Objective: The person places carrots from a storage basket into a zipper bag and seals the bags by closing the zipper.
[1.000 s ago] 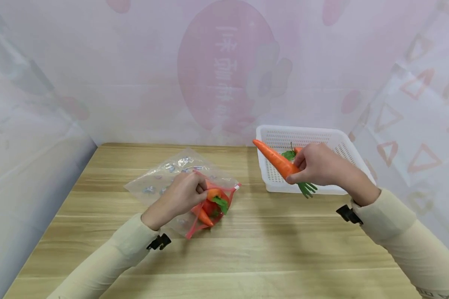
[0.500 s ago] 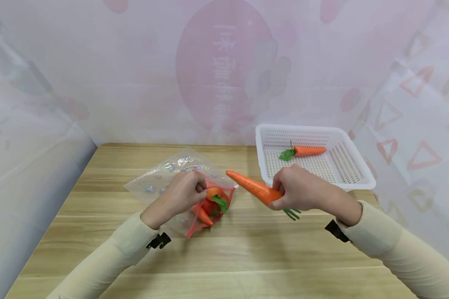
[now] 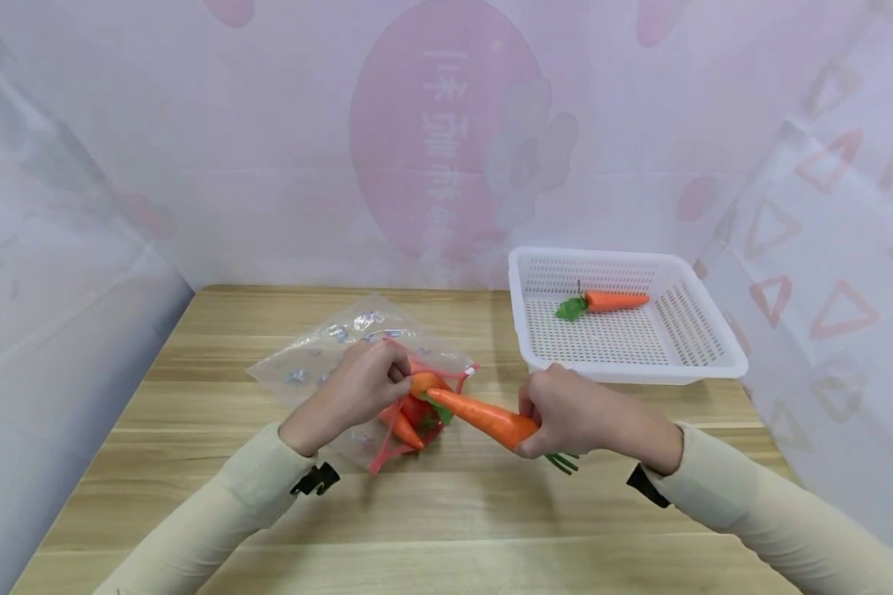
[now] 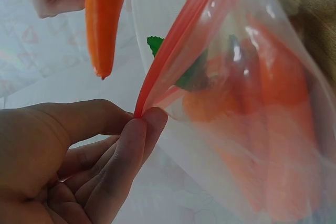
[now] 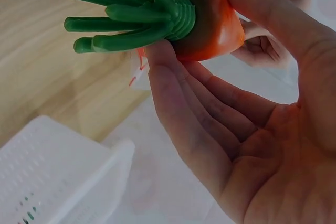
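Observation:
My left hand [image 3: 357, 384] pinches the red rim of a clear zip bag [image 4: 231, 124] between thumb and fingers, and the bag's mouth gapes to the right. Inside the bag lie several orange and red vegetables, among them a carrot [image 3: 403, 429] and an orange one with green leaves [image 3: 423, 383]. My right hand [image 3: 573, 411] grips a large carrot [image 3: 491, 420] near its green-stemmed top [image 5: 126, 19]. The carrot's narrow tip points left and overlaps the bag's mouth in the head view. In the left wrist view, the tip [image 4: 103, 66] hangs just outside the red rim.
A white perforated basket [image 3: 603, 372] stands at the back right of the wooden table [image 3: 446, 529]. A smaller carrot with green leaves [image 3: 614, 301] lies in it. A printed white curtain [image 3: 283, 149] walls the back and sides.
My right hand has carried the large carrot left and toward me, from over the basket to the bag's mouth. My left hand has stayed at the bag's rim.

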A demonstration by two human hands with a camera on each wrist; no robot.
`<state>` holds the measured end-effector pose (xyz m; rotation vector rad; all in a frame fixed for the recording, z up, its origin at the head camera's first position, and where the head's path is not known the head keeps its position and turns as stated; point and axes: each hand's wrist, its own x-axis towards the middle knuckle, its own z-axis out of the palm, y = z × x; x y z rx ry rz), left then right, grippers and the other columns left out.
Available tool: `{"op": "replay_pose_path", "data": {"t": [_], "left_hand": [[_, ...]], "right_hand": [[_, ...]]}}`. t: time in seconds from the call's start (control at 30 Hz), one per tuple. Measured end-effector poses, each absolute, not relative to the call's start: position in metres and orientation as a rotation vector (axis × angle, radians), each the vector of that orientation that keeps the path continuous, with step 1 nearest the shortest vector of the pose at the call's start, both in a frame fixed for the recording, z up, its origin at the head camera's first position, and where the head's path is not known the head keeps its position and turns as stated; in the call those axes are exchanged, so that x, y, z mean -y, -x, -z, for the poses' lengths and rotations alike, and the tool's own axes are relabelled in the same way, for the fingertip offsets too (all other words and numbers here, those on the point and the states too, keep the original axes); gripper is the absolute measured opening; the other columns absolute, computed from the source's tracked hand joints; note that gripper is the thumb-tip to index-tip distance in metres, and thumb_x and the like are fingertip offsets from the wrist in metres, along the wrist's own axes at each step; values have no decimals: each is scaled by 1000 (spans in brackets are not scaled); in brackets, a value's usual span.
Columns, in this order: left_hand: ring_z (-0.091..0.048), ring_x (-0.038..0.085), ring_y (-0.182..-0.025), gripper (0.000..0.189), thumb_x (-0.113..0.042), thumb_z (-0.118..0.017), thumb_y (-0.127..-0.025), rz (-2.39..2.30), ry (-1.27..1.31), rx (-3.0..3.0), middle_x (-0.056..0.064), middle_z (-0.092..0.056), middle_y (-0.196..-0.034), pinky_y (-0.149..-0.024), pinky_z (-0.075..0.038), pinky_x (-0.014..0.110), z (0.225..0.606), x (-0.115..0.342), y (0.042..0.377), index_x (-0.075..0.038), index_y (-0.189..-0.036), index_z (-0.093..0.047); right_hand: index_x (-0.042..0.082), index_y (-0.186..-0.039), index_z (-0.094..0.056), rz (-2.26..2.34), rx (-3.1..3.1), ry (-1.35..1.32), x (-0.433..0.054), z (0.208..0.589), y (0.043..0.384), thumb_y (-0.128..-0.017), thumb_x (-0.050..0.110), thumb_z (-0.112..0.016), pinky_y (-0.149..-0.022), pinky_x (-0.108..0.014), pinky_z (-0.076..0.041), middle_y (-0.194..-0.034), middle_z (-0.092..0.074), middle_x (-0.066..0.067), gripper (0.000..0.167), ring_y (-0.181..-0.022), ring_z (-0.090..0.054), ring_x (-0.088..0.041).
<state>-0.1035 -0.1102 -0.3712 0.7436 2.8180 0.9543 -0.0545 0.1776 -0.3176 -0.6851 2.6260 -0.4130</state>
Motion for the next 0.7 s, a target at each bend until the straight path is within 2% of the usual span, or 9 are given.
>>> {"op": "replay_pose_path", "data": {"t": [0.3,0.7], "left_hand": [[-73,12,-76,10,3,-70,-87,-962,-768,-2827,6,-79,-88,-70,-64,30,372,112,103,-3,-88,-78],[-73,12,-75,10,4,-70,-86,-970,-775,-2832,6,-78,-86,-70,-64,29,373,112,103,-3,-87,-78]], "right_hand": [[13,-73,-68,412,-2574,754,-168,337,50,-77,25,-88,-52,-21,-45,-59,-57,9,24,-56,-52,-7],[14,-74,-70,429,-2546,788,-152,359,52,-78,29,-89,-52,-20,-42,-60,-55,10,25,-55,-49,-4]]}}
